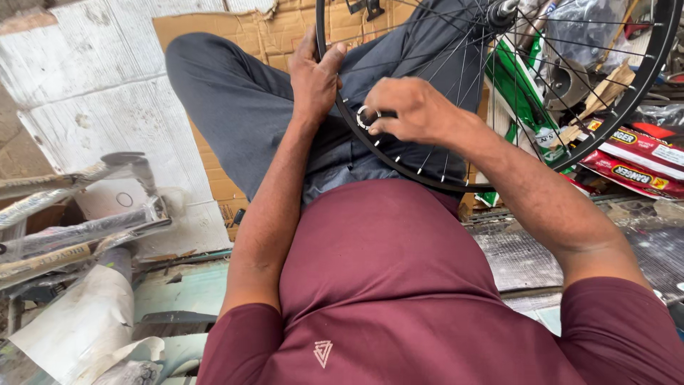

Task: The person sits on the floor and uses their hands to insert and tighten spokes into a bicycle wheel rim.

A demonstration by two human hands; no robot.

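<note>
A black bicycle wheel (456,182) fills the upper right of the frame, its rim lying across the person's lap. The left hand (313,78), at top centre, has its fingers clenched around the rim. Just right of it, the right hand (413,110) pinches a small round silver tool (367,116) against the rim where a spoke meets it. A plastic-wrapped bicycle frame (78,232) lies at left, red packages (634,160) at right.
</note>
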